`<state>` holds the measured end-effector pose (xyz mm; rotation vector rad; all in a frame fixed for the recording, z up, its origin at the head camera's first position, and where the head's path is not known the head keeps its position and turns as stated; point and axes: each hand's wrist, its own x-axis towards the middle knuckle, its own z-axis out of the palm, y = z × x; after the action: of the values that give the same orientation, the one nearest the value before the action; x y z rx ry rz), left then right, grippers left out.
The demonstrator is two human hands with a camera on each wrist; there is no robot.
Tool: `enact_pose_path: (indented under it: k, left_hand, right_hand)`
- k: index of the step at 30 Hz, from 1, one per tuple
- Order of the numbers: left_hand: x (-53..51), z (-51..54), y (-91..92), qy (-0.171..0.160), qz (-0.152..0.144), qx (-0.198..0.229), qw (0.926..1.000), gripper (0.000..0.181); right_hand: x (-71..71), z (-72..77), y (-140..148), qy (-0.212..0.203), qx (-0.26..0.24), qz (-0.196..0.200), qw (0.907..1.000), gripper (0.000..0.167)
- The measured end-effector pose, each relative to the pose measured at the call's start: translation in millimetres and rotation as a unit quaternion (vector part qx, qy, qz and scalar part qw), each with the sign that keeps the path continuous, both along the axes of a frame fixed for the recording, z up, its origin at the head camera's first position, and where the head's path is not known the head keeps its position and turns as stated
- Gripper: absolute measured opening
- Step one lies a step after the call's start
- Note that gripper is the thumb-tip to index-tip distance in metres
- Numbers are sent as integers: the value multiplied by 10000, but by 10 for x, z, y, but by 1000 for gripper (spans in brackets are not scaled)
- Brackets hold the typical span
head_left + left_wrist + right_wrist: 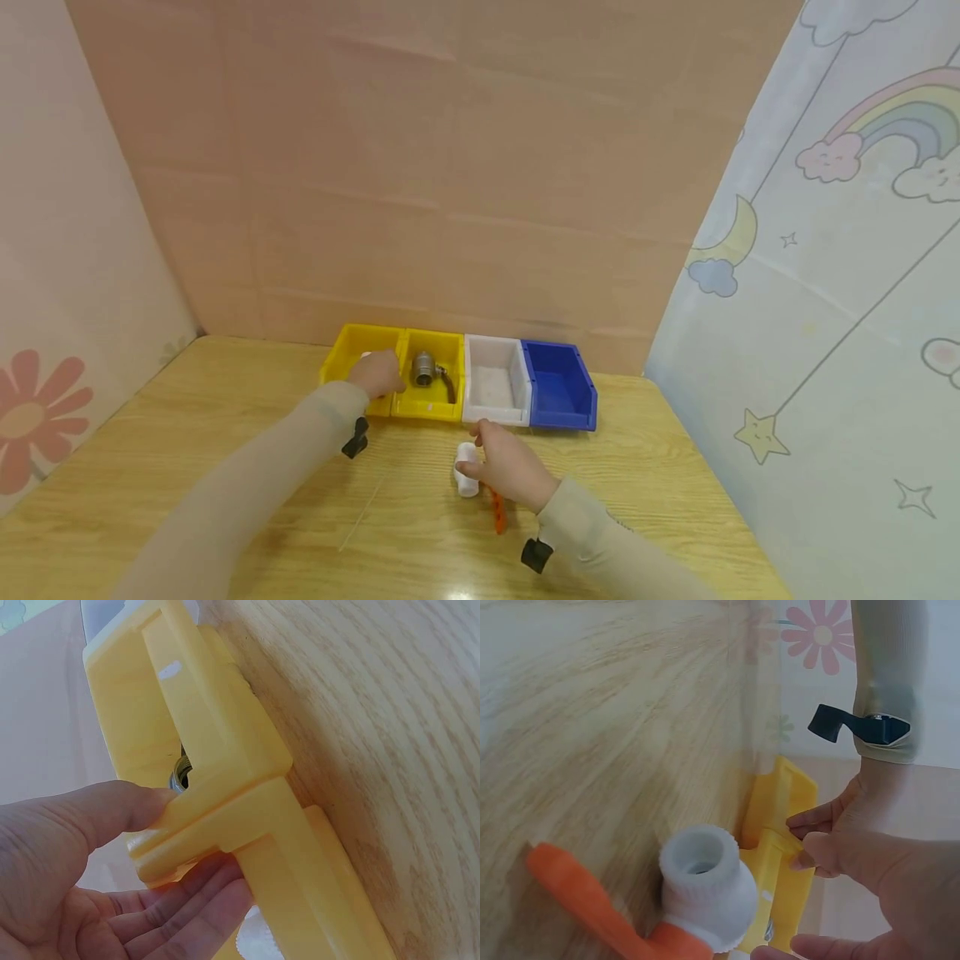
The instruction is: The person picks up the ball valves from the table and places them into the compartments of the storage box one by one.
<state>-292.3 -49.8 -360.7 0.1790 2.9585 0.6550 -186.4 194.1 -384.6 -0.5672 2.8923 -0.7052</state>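
Observation:
My left hand (377, 374) is at the two yellow bins, pinching their adjoining walls, thumb on the right bin's side and fingers inside the left bin (345, 354). A white ribbed piece (257, 934), partly hidden, shows beside those fingers. In the right yellow bin (453, 346) lies a metal valve (423, 368) with a dark handle. My right hand (516, 468) hovers with thumb and fingers spread over a white plastic ball valve (709, 896) on the table. The valve's orange handle (585, 896) points away from its body; no grip on it shows.
A white bin (492, 379) and a blue bin (558, 387) continue the row to the right of the yellow ones. Behind the bins rises a brown-pink backdrop (420, 183). Patterned sheets hang at both sides of the wooden table (637, 467).

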Motion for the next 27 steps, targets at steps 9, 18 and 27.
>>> enact_pose_path:
  k: [9, 18, 27]
  left_hand:
    - [-80, -45, 7, -166, 121, -69, 9998, 39]
    - [-43, -13, 22, -140, 99, -62, 9998, 33]
    - [-67, -42, 13, -132, 94, -58, 9999, 31]
  right_hand:
    - [-26, -108, -32, -12, 15, -10, 10000, 59]
    - [-78, -215, -54, 253, 389, -18, 9989, 61]
    - [-96, -270, -66, 77, 301, -28, 9995, 54]
